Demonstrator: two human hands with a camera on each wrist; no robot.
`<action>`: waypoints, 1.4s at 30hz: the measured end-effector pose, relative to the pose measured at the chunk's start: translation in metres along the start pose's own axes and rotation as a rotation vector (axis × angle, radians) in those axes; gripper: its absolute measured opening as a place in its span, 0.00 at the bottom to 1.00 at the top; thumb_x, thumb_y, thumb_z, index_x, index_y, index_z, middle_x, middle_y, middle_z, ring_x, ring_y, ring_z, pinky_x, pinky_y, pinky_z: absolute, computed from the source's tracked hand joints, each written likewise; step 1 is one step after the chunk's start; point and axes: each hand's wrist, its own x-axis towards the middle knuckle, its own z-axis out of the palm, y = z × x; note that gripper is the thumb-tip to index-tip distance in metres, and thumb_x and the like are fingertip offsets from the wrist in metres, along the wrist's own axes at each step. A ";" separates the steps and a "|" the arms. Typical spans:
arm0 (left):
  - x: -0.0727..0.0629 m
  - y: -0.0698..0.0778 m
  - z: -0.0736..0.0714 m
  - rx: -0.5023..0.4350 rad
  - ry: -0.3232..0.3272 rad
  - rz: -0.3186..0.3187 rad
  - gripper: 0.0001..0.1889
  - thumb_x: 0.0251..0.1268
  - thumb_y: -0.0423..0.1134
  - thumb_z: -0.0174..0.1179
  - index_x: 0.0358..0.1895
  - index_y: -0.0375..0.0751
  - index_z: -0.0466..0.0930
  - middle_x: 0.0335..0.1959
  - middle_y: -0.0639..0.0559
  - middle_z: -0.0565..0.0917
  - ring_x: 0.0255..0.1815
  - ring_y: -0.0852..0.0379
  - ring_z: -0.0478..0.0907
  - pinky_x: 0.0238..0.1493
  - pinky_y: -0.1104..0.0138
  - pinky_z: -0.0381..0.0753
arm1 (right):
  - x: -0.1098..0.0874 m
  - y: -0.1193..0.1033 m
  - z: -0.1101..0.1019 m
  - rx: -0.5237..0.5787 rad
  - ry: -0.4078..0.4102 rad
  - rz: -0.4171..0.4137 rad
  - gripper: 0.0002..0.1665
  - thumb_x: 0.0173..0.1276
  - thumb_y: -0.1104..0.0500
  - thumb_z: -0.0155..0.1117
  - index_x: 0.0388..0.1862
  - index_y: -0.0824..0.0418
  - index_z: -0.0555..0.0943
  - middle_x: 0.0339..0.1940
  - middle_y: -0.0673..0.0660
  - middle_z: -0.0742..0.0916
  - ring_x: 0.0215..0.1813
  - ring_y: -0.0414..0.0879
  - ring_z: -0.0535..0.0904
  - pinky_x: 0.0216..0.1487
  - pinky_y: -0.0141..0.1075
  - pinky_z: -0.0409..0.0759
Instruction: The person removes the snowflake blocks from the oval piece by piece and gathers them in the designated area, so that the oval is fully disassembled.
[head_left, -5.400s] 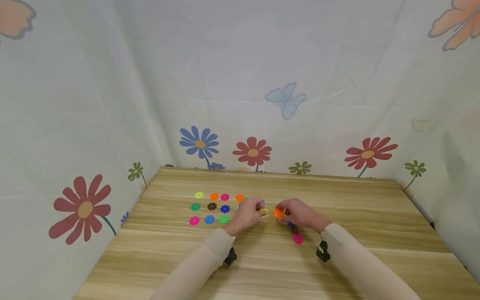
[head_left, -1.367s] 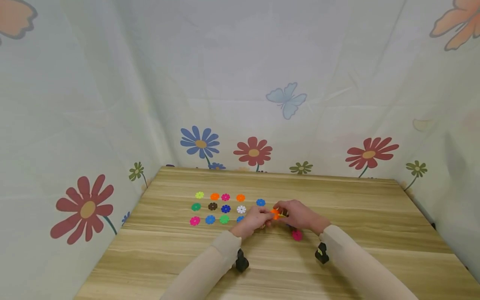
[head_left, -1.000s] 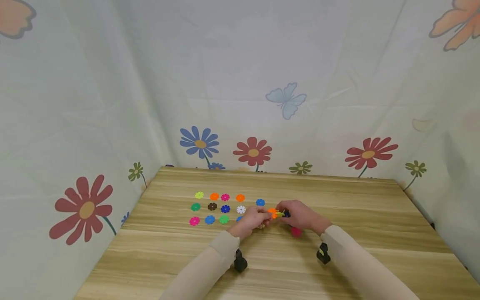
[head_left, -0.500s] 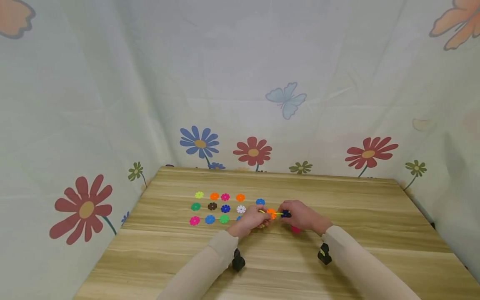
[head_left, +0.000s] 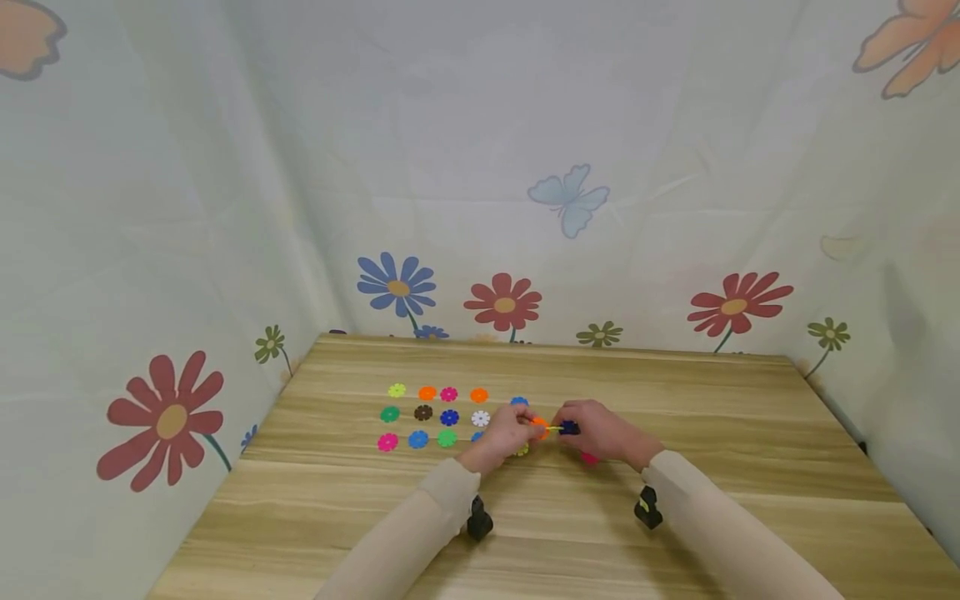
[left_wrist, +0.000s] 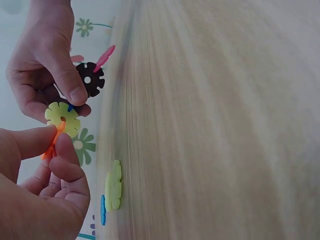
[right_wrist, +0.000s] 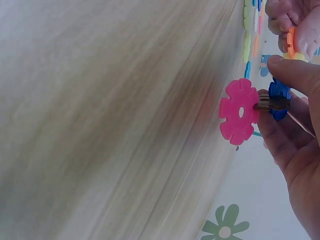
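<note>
My left hand (head_left: 504,435) pinches an orange snowflake disc (left_wrist: 52,148) between thumb and fingers. The orange disc is slotted to a yellow snowflake disc (left_wrist: 56,110), which shows in the space between my hands. On the yellow disc's other side, my right hand (head_left: 603,431) grips a dark blue snowflake disc (right_wrist: 278,90), thumb on one side and fingers behind. A dark brown snowflake disc (left_wrist: 95,86) joins the blue one, and a pink snowflake disc (right_wrist: 233,102) sticks out from its end. Fingers cover parts of the blue and orange discs.
Several loose snowflake discs lie in rows on the wooden table (head_left: 712,500) left of my hands, among them a white disc (head_left: 481,418) and a green disc (head_left: 447,438). A yellow disc (head_left: 521,450) lies close under my left hand. A patterned curtain (head_left: 450,167) surrounds the table.
My left hand has left the yellow disc at its fingers earlier and taken the orange disc. My right hand has shifted from the orange disc to the dark blue one, uncovering the yellow disc between.
</note>
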 end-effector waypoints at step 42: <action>-0.016 -0.004 -0.057 0.192 -0.074 0.071 0.11 0.60 0.37 0.64 0.43 0.37 0.77 0.30 0.47 0.84 0.35 0.42 0.81 0.32 0.61 0.76 | -0.004 0.004 -0.006 0.004 -0.011 0.084 0.10 0.59 0.60 0.71 0.39 0.61 0.83 0.36 0.48 0.82 0.36 0.38 0.76 0.38 0.35 0.78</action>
